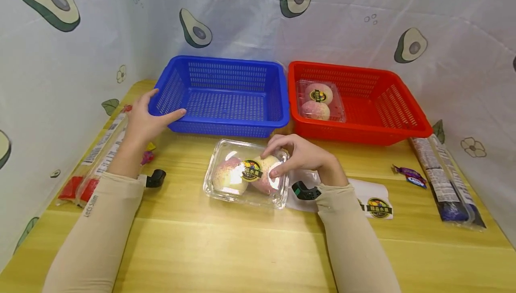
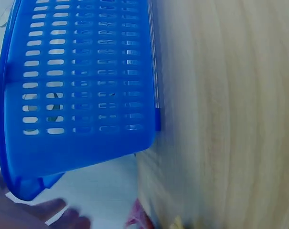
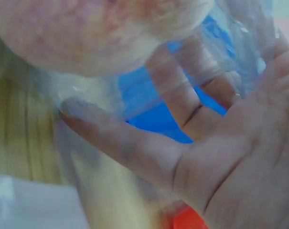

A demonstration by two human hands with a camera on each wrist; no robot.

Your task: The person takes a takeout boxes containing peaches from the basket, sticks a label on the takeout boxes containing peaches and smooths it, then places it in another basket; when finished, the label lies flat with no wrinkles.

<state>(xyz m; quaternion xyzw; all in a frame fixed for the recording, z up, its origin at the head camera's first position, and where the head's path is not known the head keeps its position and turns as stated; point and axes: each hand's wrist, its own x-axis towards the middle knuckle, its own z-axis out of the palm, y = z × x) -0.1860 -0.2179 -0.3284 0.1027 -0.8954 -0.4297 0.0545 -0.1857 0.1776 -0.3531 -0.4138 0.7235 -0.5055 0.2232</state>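
A clear plastic clamshell box (image 1: 216, 181) holding pink-and-cream peaches lies in the middle of the table, with a black fruit label (image 1: 251, 170) on its lid. My right hand (image 1: 300, 154) grips its right end, thumb toward the front and fingers behind; close up, the thumb (image 3: 125, 143) presses against the clear plastic. At the left front corner of the blue basket (image 1: 225, 128), my left hand (image 1: 143, 120) is spread, thumb over the rim. In the left wrist view, its blurred fingers (image 2: 53, 217) extend past the basket's end.
A red basket (image 1: 363, 134) at back right contains another box of peaches (image 1: 320, 100). Label sheets (image 1: 372, 194) lie right of the box. Long packets stand along the left (image 1: 94, 163) and right (image 1: 447, 181) edges. Small wrapped candies (image 1: 409, 175) lie at right.
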